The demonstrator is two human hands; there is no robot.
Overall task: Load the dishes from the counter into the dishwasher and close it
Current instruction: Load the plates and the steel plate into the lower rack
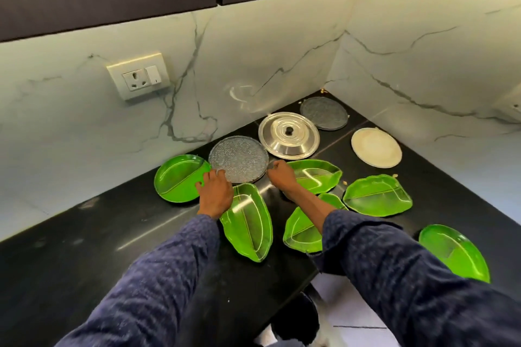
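My left hand [214, 186] and right hand [280, 173] pinch the glass plate [238, 158] at centre frame by its 2 opposite rims; it looks stiff, breakable, probably slippery.

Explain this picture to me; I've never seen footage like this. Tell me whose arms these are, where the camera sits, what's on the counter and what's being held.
There is no machine: a person wears one camera on the head, looking down at their own arms in dark blue sleeves. The left hand and right hand take opposite edges of a round speckled grey glass plate on the black counter. Around it lie green leaf-shaped plates, a round steel lid with a black knob, a second speckled grey plate and a round cream plate. No dishwasher is in view.
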